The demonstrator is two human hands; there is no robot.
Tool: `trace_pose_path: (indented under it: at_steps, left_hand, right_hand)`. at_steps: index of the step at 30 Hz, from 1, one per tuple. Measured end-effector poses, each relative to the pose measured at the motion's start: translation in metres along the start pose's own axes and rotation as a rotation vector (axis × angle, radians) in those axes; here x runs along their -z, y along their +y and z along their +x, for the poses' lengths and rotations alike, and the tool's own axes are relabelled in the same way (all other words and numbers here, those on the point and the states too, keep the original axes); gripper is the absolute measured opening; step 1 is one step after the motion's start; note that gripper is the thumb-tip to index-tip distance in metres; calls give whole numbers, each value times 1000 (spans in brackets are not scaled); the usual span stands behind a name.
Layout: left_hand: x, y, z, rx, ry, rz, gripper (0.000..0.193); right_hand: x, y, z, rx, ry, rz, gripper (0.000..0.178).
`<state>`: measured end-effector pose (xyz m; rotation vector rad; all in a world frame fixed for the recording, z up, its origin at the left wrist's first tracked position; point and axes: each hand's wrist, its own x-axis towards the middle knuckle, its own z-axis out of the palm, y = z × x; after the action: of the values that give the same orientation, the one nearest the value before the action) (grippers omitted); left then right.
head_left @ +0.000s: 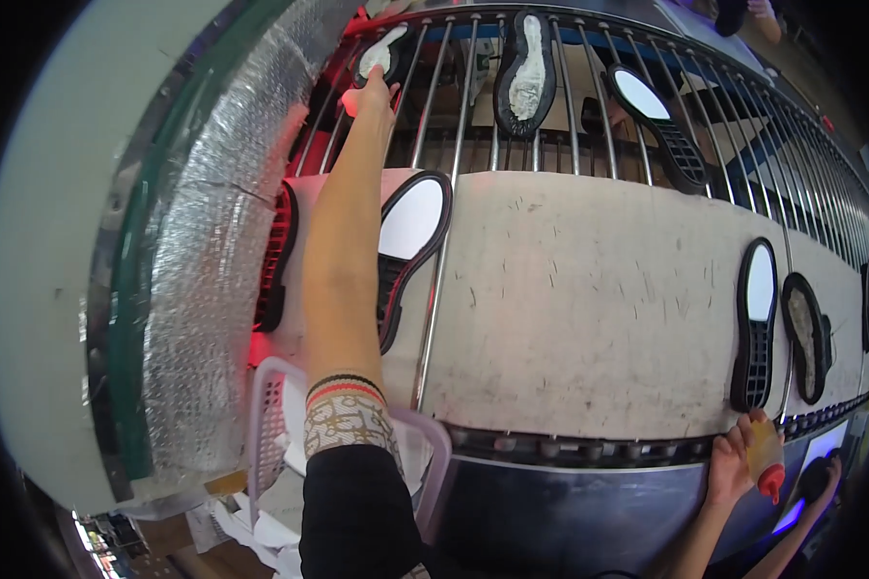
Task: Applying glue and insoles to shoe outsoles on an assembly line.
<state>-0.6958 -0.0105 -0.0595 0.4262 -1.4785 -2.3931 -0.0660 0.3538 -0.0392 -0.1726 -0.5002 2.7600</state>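
My left hand [369, 96] reaches far forward, its bare forearm crossing the left part of the picture. Its fingers are closed on the near end of a black shoe sole [384, 53] with a pale crinkled filling, lying on metal rollers; some fingers are hidden. Beneath the forearm, another black sole [410, 227] with a smooth white forepart and gridded heel is partly covered. Left of the arm, a red-lit sole [276, 261] sits by the foil hood. Farther right on the rollers are a crinkle-filled sole [528, 82] and a white-faced sole [640, 92]. My right hand is not in view.
A marked beige sheet [579, 318] covers the nearer rollers, with two soles [760, 280] [803, 328] at its right. Silver foil [203, 270] lines the hood at left. A pinkish basket [437, 458] stands below. A co-worker's hand [732, 463] holds a yellow, red-tipped bottle [765, 449].
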Motion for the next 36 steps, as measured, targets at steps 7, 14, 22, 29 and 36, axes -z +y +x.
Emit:
trace_pose_path:
  at_steps: [7, 14, 22, 29, 36]
  left_hand:
    - [51, 131, -118, -163, -78, 391, 38]
    - [24, 271, -277, -411, -829, 1069, 34]
    - [-13, 200, -366, -1186, -1839, 1159, 46]
    - [-60, 149, -350, -1360, -1736, 1257, 52]
    - [-76, 46, -288, -783, -1693, 1262, 49]
  right_hand:
    - [5, 16, 1, -21, 4, 47, 43]
    - [3, 4, 2, -32, -29, 73, 41]
    - [-7, 10, -3, 25, 217, 62, 38]
    - [-10, 5, -11, 27, 203, 39, 33]
    - [-2, 13, 2, -53, 138, 23, 30]
